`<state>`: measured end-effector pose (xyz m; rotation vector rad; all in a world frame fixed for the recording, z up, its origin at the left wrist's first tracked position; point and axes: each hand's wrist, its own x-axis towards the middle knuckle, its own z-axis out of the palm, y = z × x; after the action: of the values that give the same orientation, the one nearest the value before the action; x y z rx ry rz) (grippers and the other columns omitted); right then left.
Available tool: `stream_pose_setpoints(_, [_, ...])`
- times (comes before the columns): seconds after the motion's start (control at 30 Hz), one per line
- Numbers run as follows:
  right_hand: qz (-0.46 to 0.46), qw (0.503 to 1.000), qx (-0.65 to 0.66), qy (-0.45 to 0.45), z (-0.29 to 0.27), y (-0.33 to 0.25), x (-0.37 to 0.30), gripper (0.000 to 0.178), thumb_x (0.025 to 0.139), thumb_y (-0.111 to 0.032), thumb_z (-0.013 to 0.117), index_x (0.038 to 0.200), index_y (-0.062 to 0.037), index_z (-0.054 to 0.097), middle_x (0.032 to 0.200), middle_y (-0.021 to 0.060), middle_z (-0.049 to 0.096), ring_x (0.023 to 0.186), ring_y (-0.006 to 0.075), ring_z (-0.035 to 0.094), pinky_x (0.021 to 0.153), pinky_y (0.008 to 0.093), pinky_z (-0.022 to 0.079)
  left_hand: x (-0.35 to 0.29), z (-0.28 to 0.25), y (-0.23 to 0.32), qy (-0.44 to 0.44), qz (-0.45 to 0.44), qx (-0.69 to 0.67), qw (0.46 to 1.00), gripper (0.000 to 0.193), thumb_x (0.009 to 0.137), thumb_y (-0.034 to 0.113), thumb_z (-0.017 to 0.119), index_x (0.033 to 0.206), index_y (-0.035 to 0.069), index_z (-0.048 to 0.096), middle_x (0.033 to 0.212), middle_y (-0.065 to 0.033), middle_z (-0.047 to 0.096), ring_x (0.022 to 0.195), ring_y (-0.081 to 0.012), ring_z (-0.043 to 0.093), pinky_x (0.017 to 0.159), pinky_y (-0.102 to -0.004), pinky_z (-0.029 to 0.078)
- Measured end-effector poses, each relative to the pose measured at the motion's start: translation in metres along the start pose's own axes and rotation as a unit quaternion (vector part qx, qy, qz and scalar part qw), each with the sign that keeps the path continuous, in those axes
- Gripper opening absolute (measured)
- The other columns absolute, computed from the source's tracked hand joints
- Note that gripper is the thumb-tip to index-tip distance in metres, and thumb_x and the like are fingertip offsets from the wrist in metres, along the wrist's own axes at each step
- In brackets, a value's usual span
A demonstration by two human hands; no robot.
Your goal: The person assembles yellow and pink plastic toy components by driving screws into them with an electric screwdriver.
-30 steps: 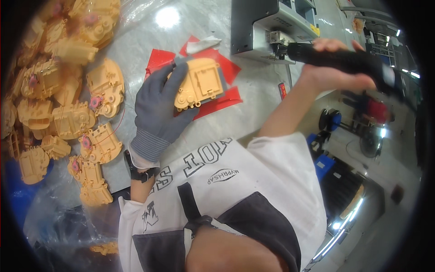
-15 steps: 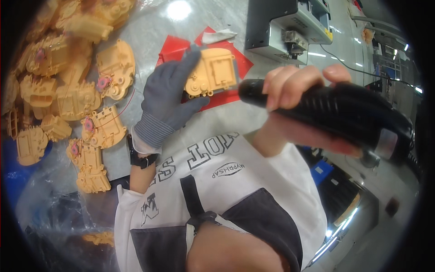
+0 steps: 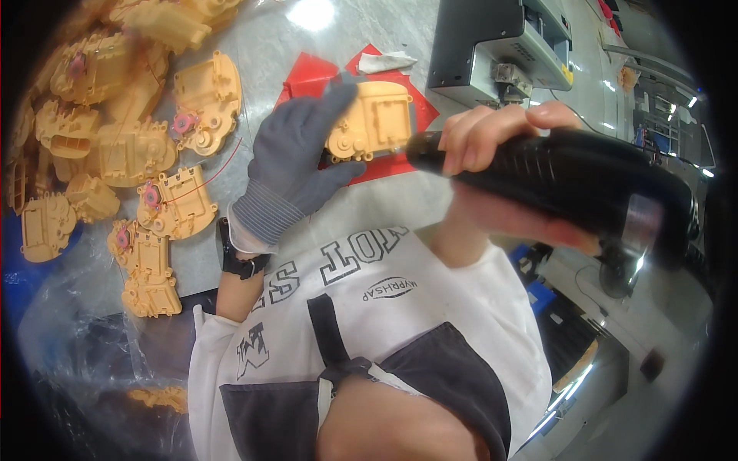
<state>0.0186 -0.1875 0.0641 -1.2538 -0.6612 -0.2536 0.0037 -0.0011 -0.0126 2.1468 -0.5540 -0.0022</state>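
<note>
The right hand (image 3: 486, 137), clenched round a black tool (image 3: 576, 180), had reached the yellow housing (image 3: 377, 115). The left hand (image 3: 296, 146) grasped that; work seemed underway.

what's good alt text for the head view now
Gray-gloved left hand holds a yellow plastic housing over red sheets; bare right hand grips a black tool, its tip near the housing. Similar housings lie at left.

Tool (image 3: 569, 177) blks R, yel. parts (image 3: 134, 154) L.

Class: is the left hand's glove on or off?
On: the left hand is covered in grey, down to a striped cuff.
</note>
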Motion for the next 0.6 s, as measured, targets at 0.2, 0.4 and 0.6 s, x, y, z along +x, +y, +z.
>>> stream_pose_setpoints(0.2, [-0.011, 0.999, 0.017, -0.035, -0.001, 0.009, 0.003, 0.097, 0.061, -0.082, 0.045, 0.112, -0.0007, 0.036, 0.064, 0.0112, 0.051, 0.046, 0.0203, 0.048, 0.045, 0.0326, 0.042, 0.003, -0.002, -0.003, 0.03, 0.018, -0.002, 0.999, 0.079, 0.058, 0.021, 0.076, 0.128, 0.012, 0.041, 0.089, -0.0118, 0.056, 0.082, -0.0285, 0.054, 0.075, -0.0384, 0.044])
stream_pose_setpoints(0.4, [-0.017, 0.997, 0.004, -0.073, -0.002, 0.011, -0.001, 0.095, 0.061, -0.08, 0.047, 0.111, 0.0, 0.036, 0.066, 0.0115, 0.051, 0.047, 0.0206, 0.049, 0.045, 0.032, 0.042, 0.004, -0.003, -0.005, 0.007, 0.006, -0.013, 1.0, 0.077, 0.059, 0.02, 0.075, 0.128, 0.012, 0.043, 0.099, -0.012, 0.056, 0.09, -0.0296, 0.053, 0.08, -0.0384, 0.043])
stream_pose_setpoints(0.6, [0.058, 0.996, 0.074, 0.012, -0.009, 0.011, 0.004, 0.092, 0.065, -0.078, 0.05, 0.114, -0.0007, 0.038, 0.066, 0.0112, 0.054, 0.046, 0.021, 0.05, 0.048, 0.0353, 0.044, 0.009, -0.005, 0.004, 0.004, -0.009, 0.02, 1.0, 0.08, 0.058, 0.022, 0.075, 0.13, 0.013, 0.041, 0.101, -0.012, 0.053, 0.099, -0.03, 0.049, 0.086, -0.039, 0.04])
